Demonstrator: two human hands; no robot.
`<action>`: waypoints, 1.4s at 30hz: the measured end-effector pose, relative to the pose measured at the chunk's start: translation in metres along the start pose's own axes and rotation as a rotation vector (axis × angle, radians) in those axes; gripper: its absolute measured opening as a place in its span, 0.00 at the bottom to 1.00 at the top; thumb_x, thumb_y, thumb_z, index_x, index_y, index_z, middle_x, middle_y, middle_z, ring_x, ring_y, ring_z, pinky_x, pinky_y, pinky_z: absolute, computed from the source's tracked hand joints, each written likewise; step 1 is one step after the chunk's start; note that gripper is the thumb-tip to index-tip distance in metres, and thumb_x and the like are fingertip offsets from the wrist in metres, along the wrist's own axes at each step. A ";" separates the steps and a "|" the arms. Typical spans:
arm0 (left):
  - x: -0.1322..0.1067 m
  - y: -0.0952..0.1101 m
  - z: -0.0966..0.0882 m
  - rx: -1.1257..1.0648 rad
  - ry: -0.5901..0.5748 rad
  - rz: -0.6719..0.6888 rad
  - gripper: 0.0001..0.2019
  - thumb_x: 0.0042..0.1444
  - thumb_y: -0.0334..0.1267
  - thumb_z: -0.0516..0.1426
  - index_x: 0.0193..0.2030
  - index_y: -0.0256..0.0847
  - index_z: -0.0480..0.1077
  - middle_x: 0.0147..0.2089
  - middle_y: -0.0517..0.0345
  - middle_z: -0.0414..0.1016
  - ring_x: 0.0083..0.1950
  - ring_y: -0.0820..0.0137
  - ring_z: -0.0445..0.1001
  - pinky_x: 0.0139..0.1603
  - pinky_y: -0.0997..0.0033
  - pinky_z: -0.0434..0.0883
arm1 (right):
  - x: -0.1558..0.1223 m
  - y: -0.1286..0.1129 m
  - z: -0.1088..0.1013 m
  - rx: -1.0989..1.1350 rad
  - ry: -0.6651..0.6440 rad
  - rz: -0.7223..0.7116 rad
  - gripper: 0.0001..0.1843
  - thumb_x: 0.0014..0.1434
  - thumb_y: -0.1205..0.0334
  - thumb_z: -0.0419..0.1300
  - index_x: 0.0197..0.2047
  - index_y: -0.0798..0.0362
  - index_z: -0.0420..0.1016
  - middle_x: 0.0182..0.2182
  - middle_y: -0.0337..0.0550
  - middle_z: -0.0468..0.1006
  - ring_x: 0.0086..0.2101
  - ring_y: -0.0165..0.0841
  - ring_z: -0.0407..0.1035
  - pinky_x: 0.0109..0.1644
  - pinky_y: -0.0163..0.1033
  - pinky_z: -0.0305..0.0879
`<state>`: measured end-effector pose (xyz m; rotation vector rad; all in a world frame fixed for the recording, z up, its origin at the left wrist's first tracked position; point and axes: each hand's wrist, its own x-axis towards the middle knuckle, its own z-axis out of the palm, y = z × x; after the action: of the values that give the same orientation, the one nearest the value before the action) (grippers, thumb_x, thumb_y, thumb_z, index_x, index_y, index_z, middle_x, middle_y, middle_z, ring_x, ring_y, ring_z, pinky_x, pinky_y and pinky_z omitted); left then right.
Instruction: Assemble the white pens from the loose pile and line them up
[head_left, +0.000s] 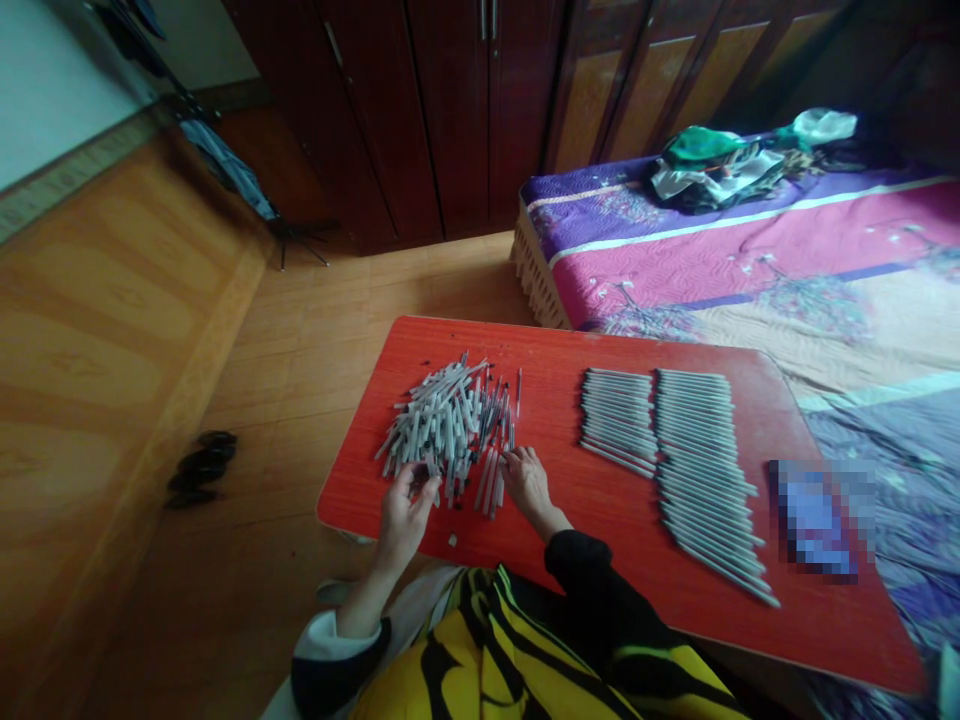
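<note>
My left hand is closed in a pinch on a pale, translucent pen barrel at the near edge of a heap of pen parts. To its right, my right hand has its fingers drawn together over the table. Thin dark pen refills lie just beyond these fingertips, and a few pale tubes lie beside them. What the right fingers hold, if anything, is too small to tell. Pens with dark ends lie side by side in a shorter row and a longer row on the right.
The red table carries everything. A pixelated bluish packet lies at its right edge. Behind stands a bed with a heap of clothes. Dark shoes are on the floor at left, and wardrobes line the back.
</note>
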<state>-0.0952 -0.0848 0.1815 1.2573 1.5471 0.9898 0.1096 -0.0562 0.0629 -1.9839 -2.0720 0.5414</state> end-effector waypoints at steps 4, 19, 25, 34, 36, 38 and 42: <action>0.000 -0.001 -0.003 0.019 -0.014 -0.009 0.15 0.52 0.43 0.55 0.43 0.36 0.67 0.36 0.53 0.75 0.39 0.66 0.74 0.41 0.70 0.70 | 0.010 -0.006 0.000 -0.043 -0.055 0.147 0.13 0.60 0.61 0.50 0.39 0.52 0.74 0.38 0.47 0.74 0.43 0.36 0.63 0.43 0.36 0.57; 0.003 -0.006 -0.012 0.038 -0.015 -0.024 0.15 0.52 0.43 0.56 0.42 0.36 0.68 0.37 0.52 0.76 0.39 0.66 0.75 0.40 0.69 0.71 | 0.042 -0.006 -0.003 -0.038 -0.098 0.339 0.14 0.59 0.57 0.49 0.40 0.53 0.74 0.35 0.47 0.78 0.37 0.34 0.71 0.32 0.33 0.57; 0.002 -0.011 -0.015 0.002 -0.021 -0.076 0.16 0.52 0.44 0.56 0.43 0.36 0.67 0.39 0.51 0.76 0.40 0.66 0.75 0.41 0.69 0.71 | 0.050 -0.002 -0.003 -0.019 -0.116 0.362 0.15 0.59 0.57 0.49 0.40 0.52 0.75 0.36 0.47 0.78 0.37 0.34 0.71 0.33 0.33 0.58; 0.007 -0.013 -0.018 0.046 -0.028 -0.098 0.15 0.52 0.43 0.56 0.43 0.36 0.68 0.39 0.51 0.76 0.39 0.66 0.75 0.41 0.69 0.71 | 0.055 -0.010 0.004 -0.016 -0.144 0.321 0.18 0.60 0.51 0.49 0.40 0.53 0.74 0.35 0.48 0.77 0.37 0.36 0.72 0.33 0.34 0.59; 0.007 -0.014 -0.019 0.049 -0.021 -0.106 0.14 0.52 0.44 0.56 0.42 0.37 0.68 0.38 0.52 0.76 0.38 0.67 0.75 0.40 0.70 0.71 | 0.067 -0.015 0.002 -0.019 -0.134 0.280 0.16 0.61 0.54 0.48 0.43 0.52 0.73 0.38 0.48 0.76 0.40 0.36 0.70 0.36 0.34 0.60; 0.007 -0.016 -0.021 0.057 -0.017 -0.115 0.14 0.52 0.44 0.56 0.41 0.37 0.68 0.37 0.53 0.76 0.37 0.67 0.75 0.39 0.70 0.71 | 0.082 -0.021 0.000 -0.020 -0.126 0.227 0.16 0.61 0.57 0.48 0.47 0.51 0.71 0.42 0.48 0.75 0.43 0.36 0.69 0.39 0.35 0.61; 0.007 -0.017 -0.024 0.102 -0.037 -0.147 0.14 0.52 0.45 0.56 0.40 0.37 0.68 0.36 0.53 0.76 0.37 0.67 0.75 0.39 0.70 0.71 | 0.113 -0.029 -0.004 -0.015 -0.134 0.119 0.20 0.58 0.63 0.51 0.54 0.52 0.65 0.45 0.51 0.74 0.45 0.37 0.67 0.43 0.36 0.60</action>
<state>-0.1230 -0.0823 0.1718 1.2060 1.6533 0.7980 0.0774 0.0556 0.0677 -2.1454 -2.0476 0.7018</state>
